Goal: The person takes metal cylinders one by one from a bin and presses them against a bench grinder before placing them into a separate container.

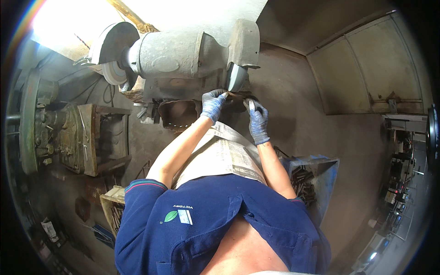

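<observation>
Between the fingers of the two gloved hands, just under the right-hand grinding wheel (pixel 237 79), lies a slim brownish workpiece (pixel 237 95), too small in view for its exact shape to be told. The left hand (pixel 213 105), in a blue-and-grey work glove, has its thumb and fingertips pinched together on the near-left end; the right hand (pixel 259 121), gloved alike, has its fingers clamped on the opposite end, the outer ones curled. Whether the workpiece touches the wheel cannot be told.

Directly above the fingers, a grey metal guard (pixel 245 43) hoods that wheel, and the bench grinder's cylindrical motor housing (pixel 169 55) runs off to their upper left, ending near a second, pale grinding wheel (pixel 113 73). Left of and slightly below the fingertips, a dark hollow (pixel 178 113) opens under the grinder.

Below the fingers, printed newspaper (pixel 217 158) covers the lap, reaching down to a navy shirt (pixel 279 224). Lower right of them stands a blue bin (pixel 328 183) holding dark metal pieces (pixel 302 183); well apart to their left is a greenish machine (pixel 68 137).
</observation>
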### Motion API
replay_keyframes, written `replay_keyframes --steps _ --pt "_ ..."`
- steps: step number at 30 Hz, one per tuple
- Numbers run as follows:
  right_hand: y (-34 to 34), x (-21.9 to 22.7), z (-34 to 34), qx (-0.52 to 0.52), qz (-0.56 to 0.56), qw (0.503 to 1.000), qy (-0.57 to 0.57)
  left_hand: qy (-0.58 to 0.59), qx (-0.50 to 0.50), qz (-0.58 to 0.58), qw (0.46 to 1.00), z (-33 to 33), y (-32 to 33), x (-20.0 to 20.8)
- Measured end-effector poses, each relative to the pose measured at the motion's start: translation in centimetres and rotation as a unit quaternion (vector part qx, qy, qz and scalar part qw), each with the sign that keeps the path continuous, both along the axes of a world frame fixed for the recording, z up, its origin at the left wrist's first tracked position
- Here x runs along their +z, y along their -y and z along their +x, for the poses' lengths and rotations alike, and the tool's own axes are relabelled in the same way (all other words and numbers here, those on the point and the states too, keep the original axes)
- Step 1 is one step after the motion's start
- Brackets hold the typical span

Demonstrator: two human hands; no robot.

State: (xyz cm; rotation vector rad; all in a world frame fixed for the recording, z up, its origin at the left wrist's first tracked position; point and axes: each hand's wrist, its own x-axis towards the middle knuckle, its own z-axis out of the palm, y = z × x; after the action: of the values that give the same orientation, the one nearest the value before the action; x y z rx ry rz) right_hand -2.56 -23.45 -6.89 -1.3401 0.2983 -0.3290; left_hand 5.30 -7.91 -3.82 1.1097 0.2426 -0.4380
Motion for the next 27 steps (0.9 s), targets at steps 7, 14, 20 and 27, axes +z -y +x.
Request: replay_keyframes --steps 7,14,20,27 --pt "-3.0 0.8 1.2 0.0 0.0 1.0 -0.022 0.017 0.011 0.067 0.998 0.7 -2.1 0.5" --pt "-5.1 0.8 2.0 0.027 0.06 0.998 0.011 0.031 0.024 0.073 0.997 1.3 -4.2 -0.6" --pt "-5.1 3.6 0.3 0.063 -0.309 0.943 0.11 0.082 0.02 0.048 0.995 -0.1 -6.2 0.2" --pt "-5.2 11.2 -3.9 0.057 -0.426 0.875 0.223 0.129 -0.077 -0.069 0.986 -3.6 -9.2 6.4"
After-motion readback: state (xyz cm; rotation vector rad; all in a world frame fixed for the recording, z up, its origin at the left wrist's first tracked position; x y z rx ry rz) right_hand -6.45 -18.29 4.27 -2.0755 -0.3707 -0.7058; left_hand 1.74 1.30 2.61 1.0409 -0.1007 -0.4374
